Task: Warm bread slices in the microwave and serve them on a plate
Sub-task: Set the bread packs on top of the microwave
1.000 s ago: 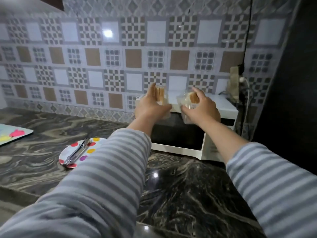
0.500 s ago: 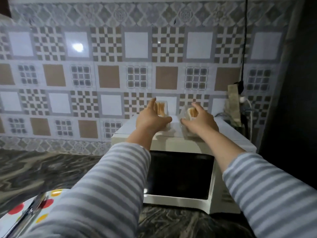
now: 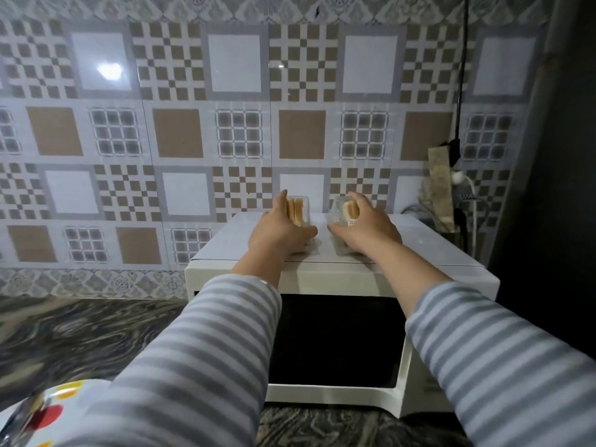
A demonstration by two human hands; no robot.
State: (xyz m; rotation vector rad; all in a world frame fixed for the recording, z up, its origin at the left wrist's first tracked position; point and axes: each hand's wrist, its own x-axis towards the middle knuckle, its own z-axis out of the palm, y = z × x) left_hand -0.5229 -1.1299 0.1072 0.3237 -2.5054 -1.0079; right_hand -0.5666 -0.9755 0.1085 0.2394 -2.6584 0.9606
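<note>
- The left hand has a closed grip on a clear plastic pack of bread slices, thumb at the front and fingers along its left side; the slices stand on edge inside it.
- The right hand has a closed grip on a second clear pack with bread showing through; its fingers curl over the top.
- Both packs now appear to rest on the flat white top of the microwave, just beside each other with a small gap between, near the back edge by the wall.
- One second ago both packs were held up in the air in front of the microwave; half a second ago they were coming down onto its top. Now they look set down, though the hands have not let go.
- The view has also moved closer: the microwave fills more of the frame than before.
- Judging from this, the bread is only parked on top. It is still wrapped, and no slice is inside the oven.
- The microwave door is dark glass and closed.
- Striped grey sleeves cover both arms.
- At the lower left, a white plate with coloured spots sits on the dark marbled desk; it is blurred, and something shiny lies on it that I cannot identify here.
- A patterned tile wall stands behind, and a black cable hangs down at the right.
- The likely next moves are unwrapping the bread and opening the door.
</note>
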